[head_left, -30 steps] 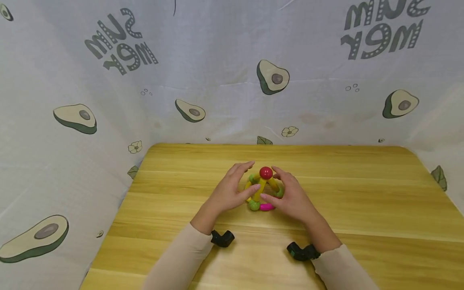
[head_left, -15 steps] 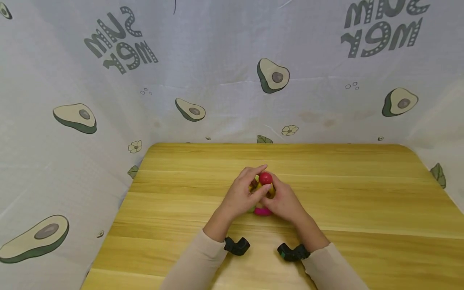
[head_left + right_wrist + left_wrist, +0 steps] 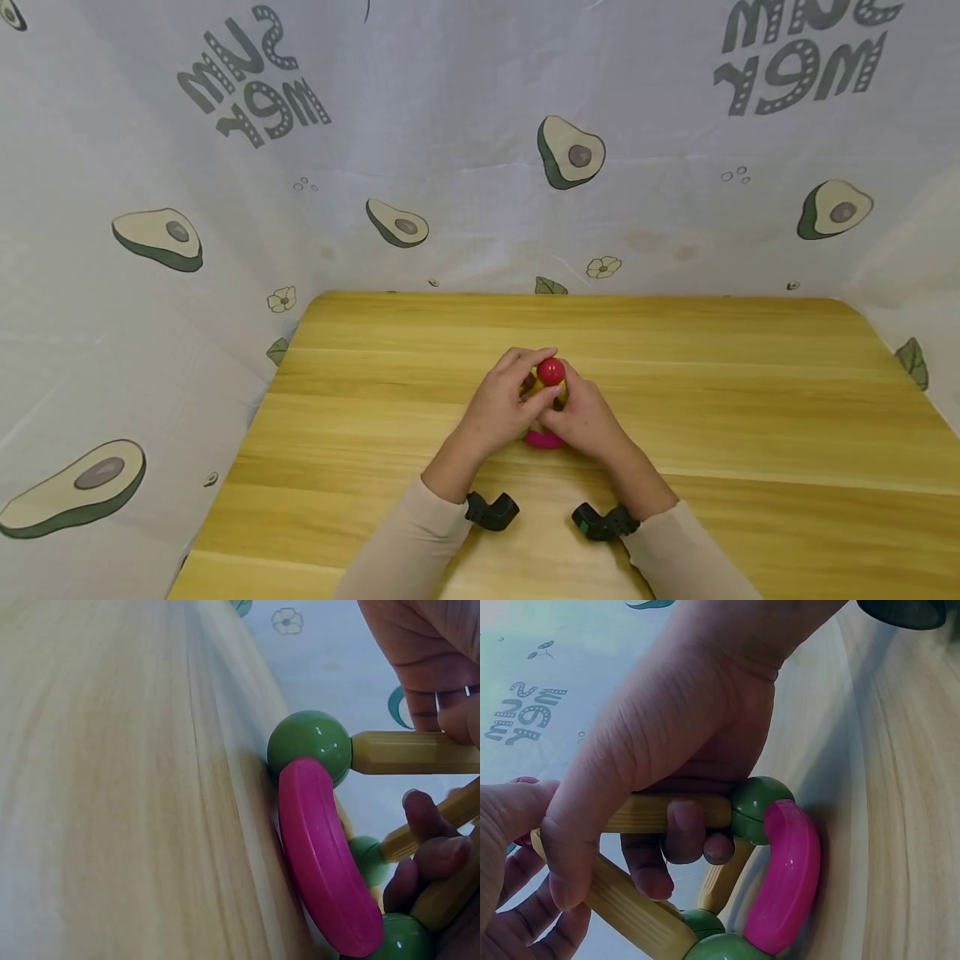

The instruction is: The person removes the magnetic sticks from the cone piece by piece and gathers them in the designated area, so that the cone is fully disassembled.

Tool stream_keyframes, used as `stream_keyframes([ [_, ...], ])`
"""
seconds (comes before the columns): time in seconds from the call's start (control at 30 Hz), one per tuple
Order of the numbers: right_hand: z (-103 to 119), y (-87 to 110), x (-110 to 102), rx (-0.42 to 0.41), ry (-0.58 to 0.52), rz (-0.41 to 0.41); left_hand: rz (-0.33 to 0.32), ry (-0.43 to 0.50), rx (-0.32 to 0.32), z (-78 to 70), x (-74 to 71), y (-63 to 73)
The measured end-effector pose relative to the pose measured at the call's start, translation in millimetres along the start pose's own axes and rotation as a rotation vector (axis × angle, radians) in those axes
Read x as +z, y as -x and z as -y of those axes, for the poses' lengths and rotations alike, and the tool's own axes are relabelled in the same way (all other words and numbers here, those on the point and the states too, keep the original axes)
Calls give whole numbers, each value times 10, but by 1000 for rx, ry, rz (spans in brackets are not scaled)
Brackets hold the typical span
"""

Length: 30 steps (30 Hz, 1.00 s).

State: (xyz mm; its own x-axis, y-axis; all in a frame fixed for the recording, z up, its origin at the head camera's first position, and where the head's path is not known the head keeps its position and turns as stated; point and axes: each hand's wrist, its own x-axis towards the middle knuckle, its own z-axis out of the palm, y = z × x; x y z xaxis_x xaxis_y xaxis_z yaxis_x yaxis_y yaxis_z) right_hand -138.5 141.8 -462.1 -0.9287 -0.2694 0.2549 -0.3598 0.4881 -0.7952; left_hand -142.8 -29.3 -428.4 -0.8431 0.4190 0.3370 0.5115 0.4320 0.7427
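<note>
A small pyramid of magnetic building rods and balls stands on the wooden table, largely covered by both hands. Its red ball [image 3: 551, 372] forms the top, and a curved magenta rod [image 3: 787, 877] lies low at the front. Green balls [image 3: 310, 746] join the yellow rods [image 3: 416, 752] at the base. My left hand [image 3: 495, 408] holds the upper part beside the red ball, thumb in front. My right hand [image 3: 588, 417] has its fingers curled round the yellow rods; in the left wrist view, its fingertips [image 3: 682, 832] wrap one of them. Both thumbs meet near the top.
The wooden table [image 3: 360, 400] extends on all sides of the pyramid. A white curtain [image 3: 465, 125] printed with avocados hangs behind it and at the sides. Black wrist mounts [image 3: 492, 511] sit at the cuffs of both beige sleeves.
Both hands have come inward from apart and now hold the pyramid. It sits slightly nearer than a second ago. In the last half second almost nothing differs.
</note>
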Motion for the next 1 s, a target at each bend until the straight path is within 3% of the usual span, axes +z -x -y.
stream_keyframes([
  [0.23, -2, 1, 16, 30, 4, 6, -38, -73, 26, -2, 26, 3],
  [0.53, 9, 7, 36, 46, -9, 9, -90, -67, 75, 45, 44, 26],
  [0.8, 32, 2, 30, 57, -10, 13, -204, -108, 177, 71, 72, 29],
  [1.0, 6, 0, 3, 64, -20, 6, -199, -79, 163, 35, 65, 8],
])
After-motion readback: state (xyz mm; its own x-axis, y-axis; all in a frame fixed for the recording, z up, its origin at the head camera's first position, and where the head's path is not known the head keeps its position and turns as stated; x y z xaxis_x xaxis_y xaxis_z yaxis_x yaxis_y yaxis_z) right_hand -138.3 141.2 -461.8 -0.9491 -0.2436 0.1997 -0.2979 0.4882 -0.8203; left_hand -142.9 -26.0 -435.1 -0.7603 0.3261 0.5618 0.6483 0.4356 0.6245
